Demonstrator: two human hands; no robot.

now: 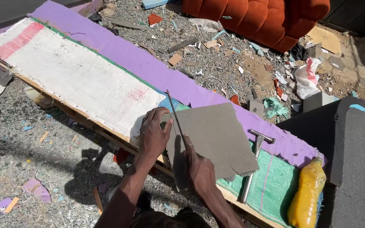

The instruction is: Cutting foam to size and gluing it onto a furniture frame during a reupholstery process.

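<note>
Hands (155, 135) on grey foam sheet (216, 139) — flat, ragged-edged.

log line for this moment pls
left hand: pressing board | right hand: blade on board | hammer, bottle right

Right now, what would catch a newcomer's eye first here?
Two hands at the centre: the left hand presses a grey sheet flat while the right hand draws a thin blade across it. Behind runs a purple strip; a yellow bottle lies at lower right.
</note>
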